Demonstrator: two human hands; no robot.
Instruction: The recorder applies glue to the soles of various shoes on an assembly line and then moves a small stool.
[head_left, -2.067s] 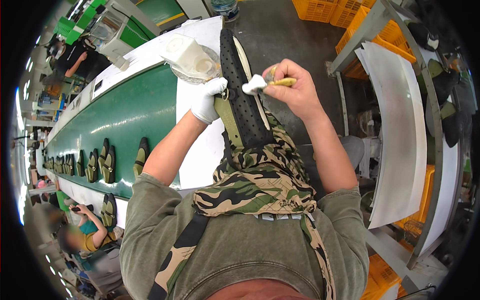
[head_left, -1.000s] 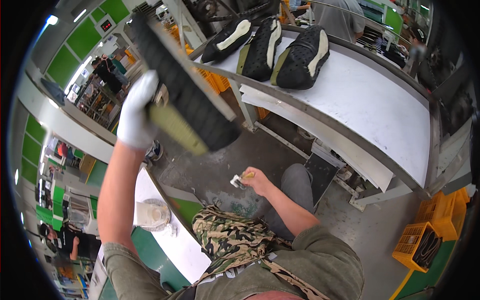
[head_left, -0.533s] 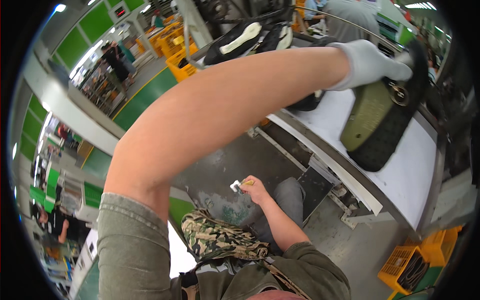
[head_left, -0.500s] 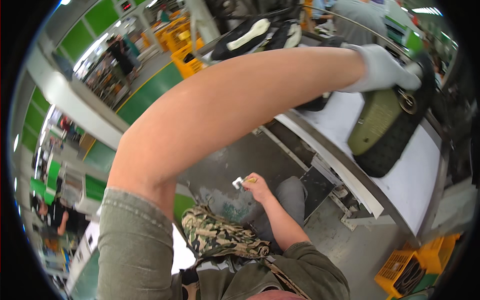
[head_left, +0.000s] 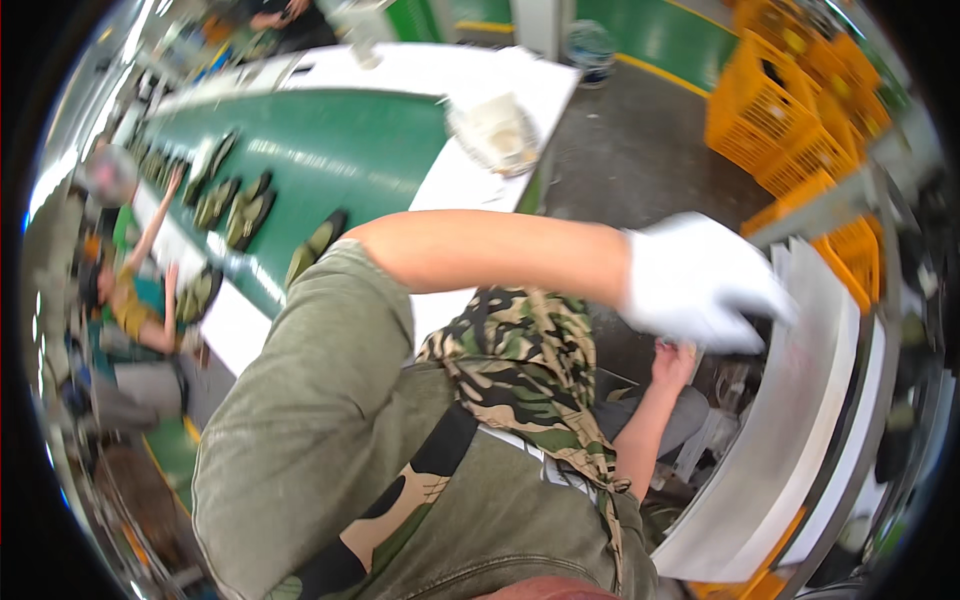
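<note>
My left hand (head_left: 700, 285), in a white glove and blurred by motion, reaches across to the right with thumb and fingers apart. Nothing shows in it. It hovers near a curved pale metal-edged bench (head_left: 790, 400). Lower down, close to my knee, is my bare right hand (head_left: 672, 364), its fingers closed. Only a small light bit of the brush (head_left: 688, 347) shows at its fingertips; the earlier frame shows its handle and white end. Several olive-green shoes with dark soles stand on the green conveyor, the nearest shoe (head_left: 316, 245) just beyond my left upper arm.
A white ledge (head_left: 455, 190) borders the green conveyor (head_left: 350, 140), with a whitish bowl-like container (head_left: 493, 132) on its corner. Stacked orange crates (head_left: 760, 110) stand at the upper right, near a large clear bottle (head_left: 590, 55). A co-worker (head_left: 135, 300) reaches toward shoes at left.
My view has swung left, bringing the conveyor into sight. My left hand has come away from the dark-soled shoe piece on the right-hand bench. My right hand remains low by my knee.
</note>
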